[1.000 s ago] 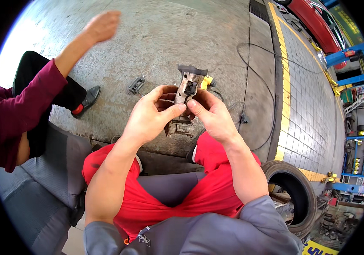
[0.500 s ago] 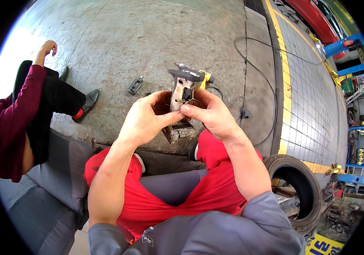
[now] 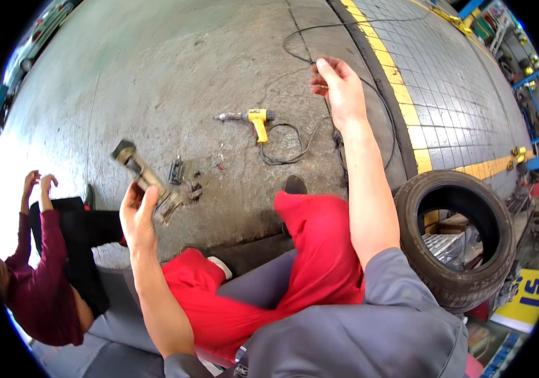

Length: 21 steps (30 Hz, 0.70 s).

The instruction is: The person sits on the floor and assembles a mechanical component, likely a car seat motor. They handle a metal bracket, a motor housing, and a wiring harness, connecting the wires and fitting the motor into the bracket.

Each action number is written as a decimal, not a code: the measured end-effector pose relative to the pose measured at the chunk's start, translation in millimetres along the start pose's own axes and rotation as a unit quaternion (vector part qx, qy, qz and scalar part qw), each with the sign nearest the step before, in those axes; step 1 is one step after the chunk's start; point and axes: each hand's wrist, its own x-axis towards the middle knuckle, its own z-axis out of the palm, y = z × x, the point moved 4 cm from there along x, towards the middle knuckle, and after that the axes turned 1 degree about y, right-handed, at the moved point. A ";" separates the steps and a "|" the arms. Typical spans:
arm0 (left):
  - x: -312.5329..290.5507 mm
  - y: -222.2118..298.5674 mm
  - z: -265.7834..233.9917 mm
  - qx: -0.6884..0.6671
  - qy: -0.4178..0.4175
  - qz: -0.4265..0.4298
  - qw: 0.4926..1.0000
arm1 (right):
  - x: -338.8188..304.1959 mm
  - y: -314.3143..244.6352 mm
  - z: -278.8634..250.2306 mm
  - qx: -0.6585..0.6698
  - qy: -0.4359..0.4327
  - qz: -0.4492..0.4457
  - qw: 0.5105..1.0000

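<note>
Worn tan part (image 3: pixel 148 176) half covered

The left hand (image 3: pixel 137 214) has its grip closed around it above the floor (image 3: pixel 187 63); the blurred lower end is hard to make out. The raised right hand (image 3: pixel 344 91) overlaps a cable (image 3: pixel 329 26), grip loosely half open, palm hidden.

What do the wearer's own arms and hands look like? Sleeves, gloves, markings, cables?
Two bare human hands, left and right, five-fingered, no gloves. Forearms and wrists uncovered: no watch, band or attached cable visible. Short grey sleeves on both upper arms, plain fabric, no marking I can make out on them. Rings: too small to tell.
</note>
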 end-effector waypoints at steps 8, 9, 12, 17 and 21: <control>-6.7 27.8 9.9 0.063 -0.024 -0.012 0.998 | 28.3 266.5 -78.9 -0.432 -0.009 0.161 0.888; -8.2 29.0 12.0 0.072 -0.017 -0.016 0.997 | 24.3 289.4 -58.9 -0.453 -0.036 0.196 0.869; 3.0 0.3 10.0 0.069 -0.015 -0.059 0.996 | 39.2 353.6 -16.7 -0.552 -0.102 0.225 0.796; 34.7 -33.5 -5.3 0.103 -0.008 -0.104 0.989 | 74.5 441.5 38.5 -0.598 -0.090 0.177 0.777; 52.9 -90.5 -28.1 0.105 0.011 -0.130 0.986 | 85.9 486.2 54.4 -0.610 -0.033 0.162 0.775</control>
